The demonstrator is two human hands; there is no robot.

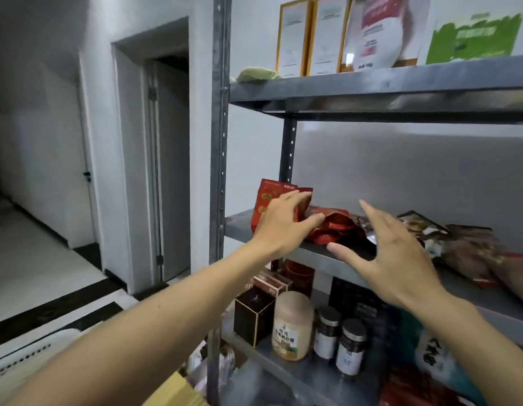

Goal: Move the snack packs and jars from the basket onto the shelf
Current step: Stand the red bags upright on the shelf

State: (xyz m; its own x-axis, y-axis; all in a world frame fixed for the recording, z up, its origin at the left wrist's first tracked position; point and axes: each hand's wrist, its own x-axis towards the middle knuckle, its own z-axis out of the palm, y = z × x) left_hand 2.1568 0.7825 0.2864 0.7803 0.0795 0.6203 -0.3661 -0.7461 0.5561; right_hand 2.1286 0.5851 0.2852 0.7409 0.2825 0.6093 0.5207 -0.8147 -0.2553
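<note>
Forearms (155, 320) stretch toward the middle shelf (316, 254).
Straight-fingered, the left hand (279, 222) touches the upright red pack (266, 199) near the shelf edge; the right hand (393, 254) hovers spread, empty. A nudge could tip it off.

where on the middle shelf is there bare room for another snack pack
A narrow bare strip of the grey metal middle shelf, between its left post and the upright red snack pack. Rightward it is crowded: crumpled red pack, then brown packs. Above them, open air to reach through.
</note>
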